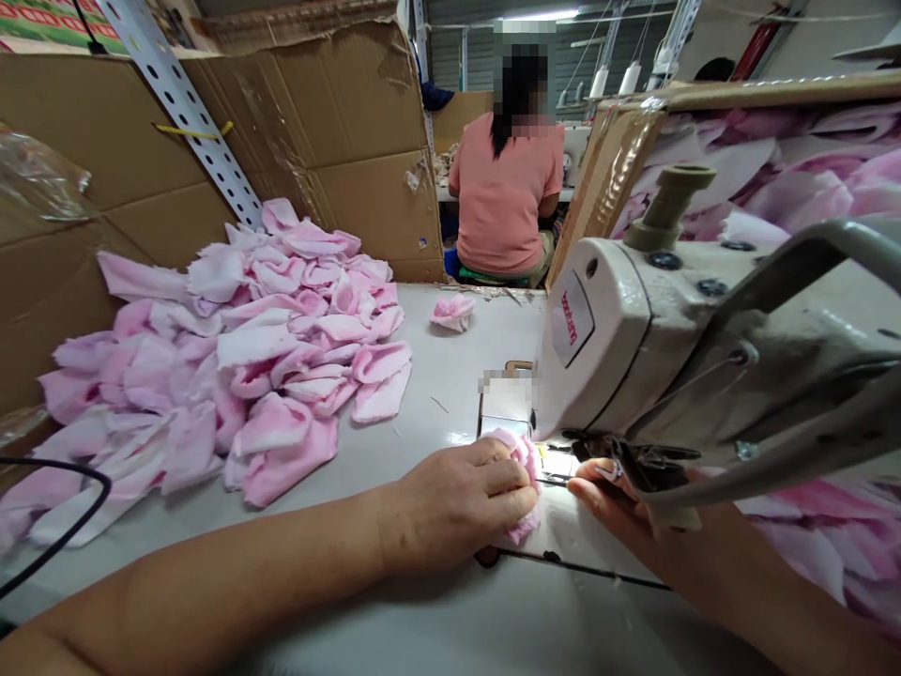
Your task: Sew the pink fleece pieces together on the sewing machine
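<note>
Here I am, lower middle of the frame, my left hand (pixel 454 502) bent over a bunched piece of pink cloth (pixel 522 528), fingers curled onto it and gripping it against the bed, just left of the lit metal plate (pixel 558 462). To the right, my right hand (pixel 644 540) reaches in under the head of the sewing machine (pixel 612 329), thumb and fingertips close by that plate; the machine hides much of it, so I can't tell whether those fingers are pinching anything or loose.

And this is the tight spot! Both sets of fingertips sit near the working end, and if the machine ran now, I reckon a fingertip could get caught. The cloth is soft and crumpled too: a hidden fold could slip beneath and be caught double, or the piece could skew if my left grip drags it.

Over on the left, the big pink heap (pixel 282 366) sprawls across the table (pixel 422 376); its near pieces could slide toward my forearm if my elbow swings wide. One loose scrap (pixel 454 312) sits alone at upper centre, well apart from my fingers.
</note>
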`<state>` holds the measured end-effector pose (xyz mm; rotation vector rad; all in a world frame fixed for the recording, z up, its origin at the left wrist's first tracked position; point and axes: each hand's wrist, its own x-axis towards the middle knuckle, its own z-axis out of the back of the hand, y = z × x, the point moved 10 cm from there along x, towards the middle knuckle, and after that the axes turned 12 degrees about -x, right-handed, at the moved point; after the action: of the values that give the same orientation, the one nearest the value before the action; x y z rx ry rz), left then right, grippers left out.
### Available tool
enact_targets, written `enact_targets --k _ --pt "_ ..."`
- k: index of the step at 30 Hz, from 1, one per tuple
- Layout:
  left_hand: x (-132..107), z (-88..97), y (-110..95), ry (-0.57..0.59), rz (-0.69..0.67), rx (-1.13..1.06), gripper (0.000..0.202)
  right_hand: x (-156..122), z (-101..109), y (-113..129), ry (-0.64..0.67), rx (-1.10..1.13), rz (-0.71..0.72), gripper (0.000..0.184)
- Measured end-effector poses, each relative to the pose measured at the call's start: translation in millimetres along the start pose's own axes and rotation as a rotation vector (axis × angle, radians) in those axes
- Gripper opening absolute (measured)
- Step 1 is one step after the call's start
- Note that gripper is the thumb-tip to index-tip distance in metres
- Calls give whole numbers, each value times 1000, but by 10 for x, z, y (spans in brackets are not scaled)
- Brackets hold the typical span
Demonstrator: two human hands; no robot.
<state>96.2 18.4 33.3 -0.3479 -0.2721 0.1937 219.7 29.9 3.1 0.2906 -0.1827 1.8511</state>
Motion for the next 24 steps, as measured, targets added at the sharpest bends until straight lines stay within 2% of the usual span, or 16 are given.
enact_targets --k 5,20,24 --pt "-10 -2 -19 -2 22 31 21 38 14 33 -27 25 57 27" --pt "-21 5 -29 -10 51 27 19 -44 -225 -89 85 6 4 28" --pt "6 3 -12 -52 17 43 21 -69 -240 -104 53 16 14 24"
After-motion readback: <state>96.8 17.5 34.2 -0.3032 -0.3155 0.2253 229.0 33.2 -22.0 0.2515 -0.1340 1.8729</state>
